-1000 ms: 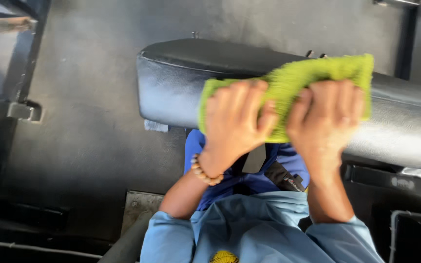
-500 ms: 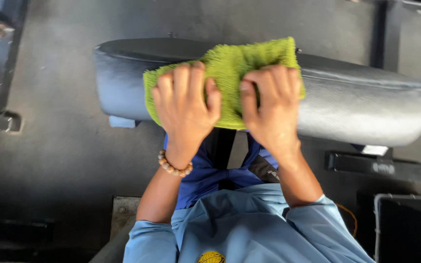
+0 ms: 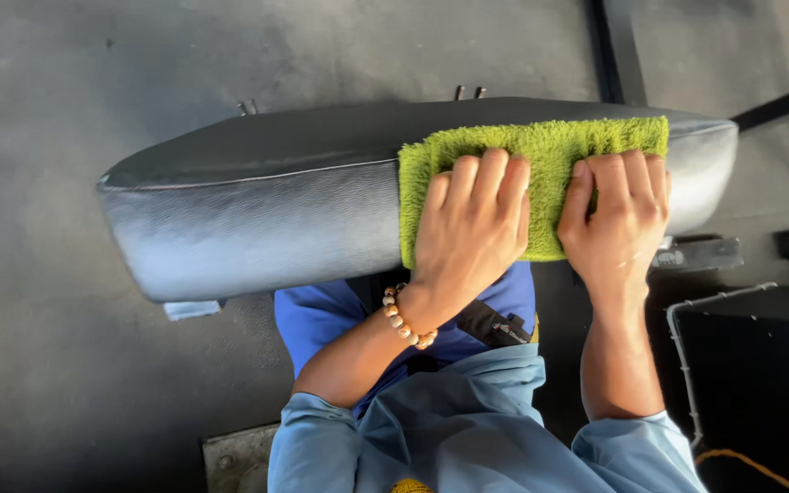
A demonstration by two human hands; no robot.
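A long black padded seat cushion (image 3: 257, 201) lies crosswise in front of me. A fuzzy green cloth (image 3: 541, 151) is draped over its right part. My left hand (image 3: 472, 219), with a bead bracelet on the wrist, presses flat on the cloth's left half. My right hand (image 3: 618, 215) presses flat on its right half, fingers spread over the cushion's front face. Both hands rest side by side, almost touching.
Grey floor (image 3: 93, 82) surrounds the cushion. A dark metal bar (image 3: 604, 50) runs at the top right. A black box with a white edge (image 3: 751, 365) stands at the lower right, next to an orange cord (image 3: 751, 461). A metal plate (image 3: 235, 461) lies below.
Both hands and the green cloth have slid toward the right end of the cushion; more bare cushion shows on the left.
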